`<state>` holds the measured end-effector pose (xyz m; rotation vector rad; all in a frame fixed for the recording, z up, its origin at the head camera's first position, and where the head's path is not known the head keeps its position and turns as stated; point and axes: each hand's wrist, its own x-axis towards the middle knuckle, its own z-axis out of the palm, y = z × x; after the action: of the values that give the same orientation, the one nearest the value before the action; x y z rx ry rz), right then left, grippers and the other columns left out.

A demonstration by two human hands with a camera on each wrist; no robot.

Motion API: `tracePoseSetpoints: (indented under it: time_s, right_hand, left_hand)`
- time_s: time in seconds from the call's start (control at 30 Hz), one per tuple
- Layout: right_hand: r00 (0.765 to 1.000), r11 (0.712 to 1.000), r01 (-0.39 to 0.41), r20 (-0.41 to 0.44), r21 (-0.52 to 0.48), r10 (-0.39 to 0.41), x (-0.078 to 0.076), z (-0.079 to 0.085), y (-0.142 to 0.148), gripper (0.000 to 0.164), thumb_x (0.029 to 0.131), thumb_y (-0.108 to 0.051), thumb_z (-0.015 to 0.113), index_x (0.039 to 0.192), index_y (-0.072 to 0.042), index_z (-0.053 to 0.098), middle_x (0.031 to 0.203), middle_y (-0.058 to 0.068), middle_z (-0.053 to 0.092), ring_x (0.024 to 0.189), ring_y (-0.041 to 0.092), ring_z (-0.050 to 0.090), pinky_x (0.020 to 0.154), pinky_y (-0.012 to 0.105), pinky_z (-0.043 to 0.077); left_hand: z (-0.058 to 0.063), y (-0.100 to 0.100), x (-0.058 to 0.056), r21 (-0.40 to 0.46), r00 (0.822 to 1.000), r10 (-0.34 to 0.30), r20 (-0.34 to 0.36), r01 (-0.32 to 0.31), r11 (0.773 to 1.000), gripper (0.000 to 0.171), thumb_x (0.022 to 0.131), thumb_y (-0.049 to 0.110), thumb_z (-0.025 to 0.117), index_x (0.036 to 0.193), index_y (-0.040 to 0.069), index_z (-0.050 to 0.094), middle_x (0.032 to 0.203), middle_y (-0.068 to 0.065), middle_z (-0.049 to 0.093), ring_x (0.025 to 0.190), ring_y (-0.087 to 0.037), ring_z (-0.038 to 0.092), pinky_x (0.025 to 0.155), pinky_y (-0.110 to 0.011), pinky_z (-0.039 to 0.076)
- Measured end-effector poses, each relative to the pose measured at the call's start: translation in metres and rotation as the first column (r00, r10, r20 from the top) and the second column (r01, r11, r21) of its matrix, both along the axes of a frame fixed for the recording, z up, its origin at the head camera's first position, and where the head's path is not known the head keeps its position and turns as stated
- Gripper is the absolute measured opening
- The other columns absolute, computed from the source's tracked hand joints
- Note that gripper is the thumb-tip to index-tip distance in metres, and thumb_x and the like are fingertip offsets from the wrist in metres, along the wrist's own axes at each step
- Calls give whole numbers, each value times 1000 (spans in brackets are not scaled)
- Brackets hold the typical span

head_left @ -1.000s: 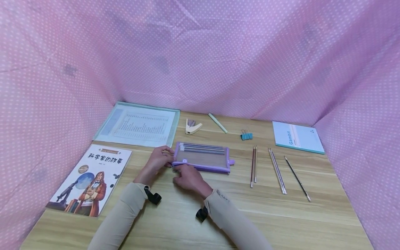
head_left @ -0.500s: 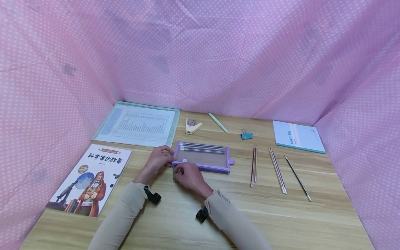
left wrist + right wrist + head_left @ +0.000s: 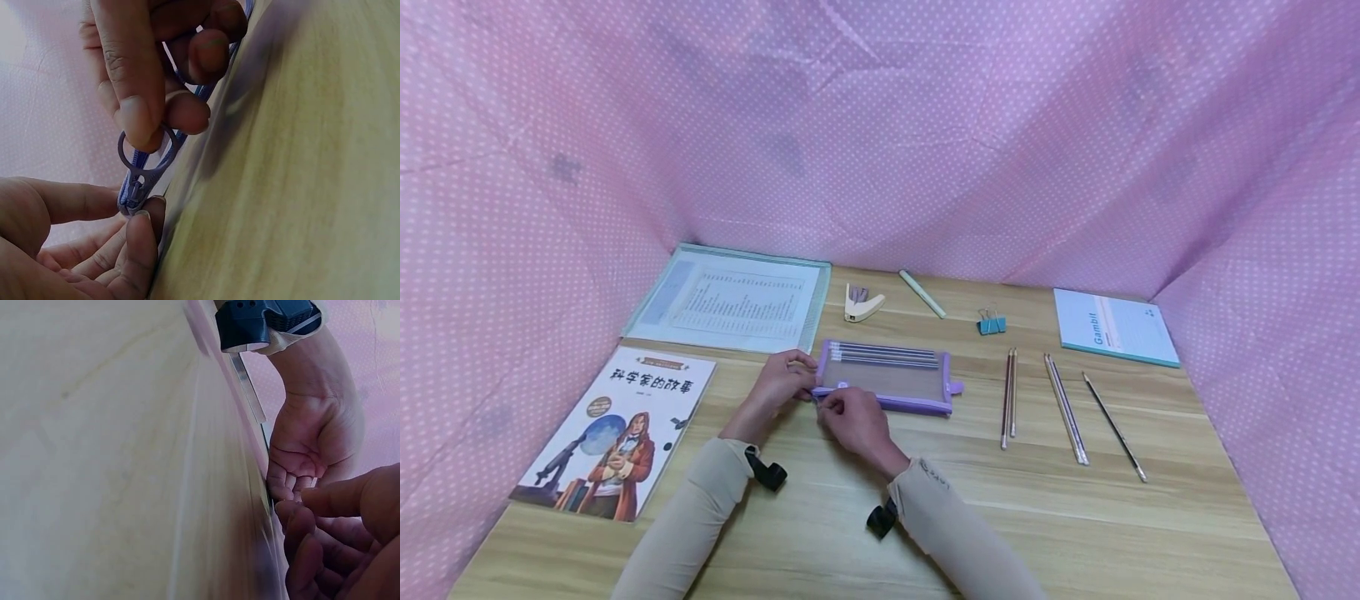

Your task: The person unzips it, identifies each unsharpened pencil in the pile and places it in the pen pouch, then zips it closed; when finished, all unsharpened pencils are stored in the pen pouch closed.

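Observation:
A purple mesh pencil case (image 3: pixel 887 379) lies flat in the head view, with several striped pencils (image 3: pixel 883 356) showing through it. My left hand (image 3: pixel 784 385) is at its left end, pinching the near corner between thumb and fingers; the left wrist view shows that hand (image 3: pixel 94 244) at the zip's end. The zipper pull, a purple ring (image 3: pixel 172 153), stands up from the slider there. My right hand (image 3: pixel 856 423) pinches this ring with thumb and index finger, its other fingers curled. In the right wrist view both hands meet, and the ring is hidden behind fingers.
Right of the case lie brown pencils (image 3: pixel 1007 400), striped pencils (image 3: pixel 1065 408) and a dark pencil (image 3: pixel 1114 427). Behind are a stapler (image 3: pixel 863 303), a pale green pen (image 3: pixel 922 294), a binder clip (image 3: pixel 991 322) and a notebook (image 3: pixel 1116 327). Leftward lie a folder (image 3: pixel 730 296) and book (image 3: pixel 617 433).
My right hand's fingers have lifted and drawn slightly toward me at the case's near left corner. My left hand and the case have stayed in place.

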<state>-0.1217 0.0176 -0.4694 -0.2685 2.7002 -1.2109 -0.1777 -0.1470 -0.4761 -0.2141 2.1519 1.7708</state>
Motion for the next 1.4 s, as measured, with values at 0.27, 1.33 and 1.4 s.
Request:
tracePoseSetpoints:
  time_s: [0.27,1.33,1.4]
  right_hand:
    - [999,995,38,42,-91,-34,-1,-2,5,8,89,-13,71,87,-11,78,79,1,74,62,6,56,57,20,45]
    - [979,979,79,201,-190,-40,-2,-1,9,11,91,-10,67,87,-7,77,72,2,71,53,8,60,48,19,47]
    - [979,978,80,202,-191,-41,-2,0,9,11,91,-10,67,87,-7,76,72,3,72,53,8,60,48,19,47]
  left_hand:
    - [0,1,0,-29,1000,22,18,-22,999,24,85,-9,63,109,-7,57,79,-4,70,65,-10,62,57,-23,54]
    - [-2,-1,1,4,998,-58,24,58,998,29,85,-6,63,112,-7,53,78,-2,66,65,-11,63,58,-24,56]
    - [-2,-1,0,14,998,-59,27,59,998,28,85,-9,63,112,-8,53,74,-2,67,63,-11,64,58,-24,57]
